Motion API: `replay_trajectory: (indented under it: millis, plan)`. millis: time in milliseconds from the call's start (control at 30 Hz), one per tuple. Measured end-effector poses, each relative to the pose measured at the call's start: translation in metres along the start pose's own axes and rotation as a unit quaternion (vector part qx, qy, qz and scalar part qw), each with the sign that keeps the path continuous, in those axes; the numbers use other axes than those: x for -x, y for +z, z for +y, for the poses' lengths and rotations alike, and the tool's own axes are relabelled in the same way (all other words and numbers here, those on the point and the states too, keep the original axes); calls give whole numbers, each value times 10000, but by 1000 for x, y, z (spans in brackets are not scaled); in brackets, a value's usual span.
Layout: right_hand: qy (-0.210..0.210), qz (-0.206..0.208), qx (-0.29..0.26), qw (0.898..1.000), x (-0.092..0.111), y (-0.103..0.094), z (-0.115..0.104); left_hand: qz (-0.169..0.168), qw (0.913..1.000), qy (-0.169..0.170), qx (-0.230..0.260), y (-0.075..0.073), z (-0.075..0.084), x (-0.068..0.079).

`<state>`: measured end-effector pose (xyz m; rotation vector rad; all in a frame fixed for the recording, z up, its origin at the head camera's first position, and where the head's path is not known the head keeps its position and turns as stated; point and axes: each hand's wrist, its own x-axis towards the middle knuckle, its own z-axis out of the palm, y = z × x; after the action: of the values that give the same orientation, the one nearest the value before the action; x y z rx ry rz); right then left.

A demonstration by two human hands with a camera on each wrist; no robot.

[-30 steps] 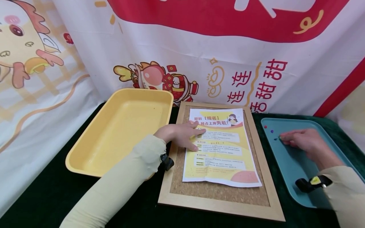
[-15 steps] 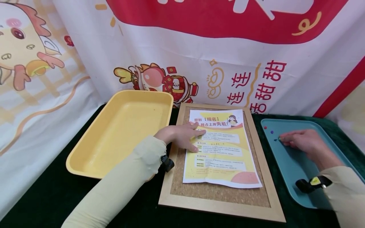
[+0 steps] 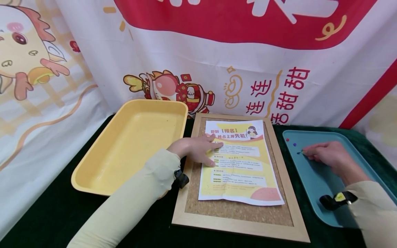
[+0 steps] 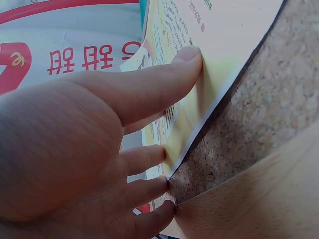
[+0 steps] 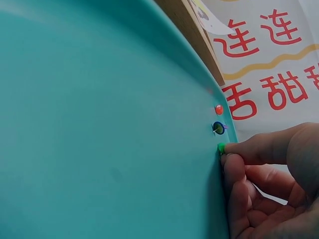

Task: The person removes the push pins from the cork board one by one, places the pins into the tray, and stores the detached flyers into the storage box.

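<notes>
My left hand (image 3: 200,148) lies with fingers spread on the left side of a yellow printed sheet (image 3: 238,172). The sheet rests on a wood-framed cork board (image 3: 238,210); in the left wrist view the thumb and fingertips touch the paper's edge and the cork. Over the blue-green tray (image 3: 322,193), my right hand (image 3: 333,156) pinches a green push pin (image 5: 222,148) between thumb and fingertip, low at the tray's surface. Beside it in the tray are a dark blue pin (image 5: 218,128) with its needle showing, a purple pin (image 3: 294,144) and a red pin (image 5: 219,109).
A yellow plastic bin (image 3: 130,144) stands left of the board, under my left forearm. Dark green cloth (image 3: 149,227) covers the table. Behind everything hangs a white and red printed banner (image 3: 186,48). A black camera (image 3: 335,200) is strapped on my right wrist.
My right fingertips have shifted slightly left, closer to the dark pin in the tray. The left hand keeps its place on the sheet. The head view has tilted a little.
</notes>
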<state>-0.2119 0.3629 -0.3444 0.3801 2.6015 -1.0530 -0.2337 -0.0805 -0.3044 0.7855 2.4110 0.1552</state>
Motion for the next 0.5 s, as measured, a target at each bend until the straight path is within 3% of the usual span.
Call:
replay_trajectory:
  millis: [500]
  plan:
    - [14,-70,-433,9990,1,1,-3,66,10000,42,-6,1,0,1]
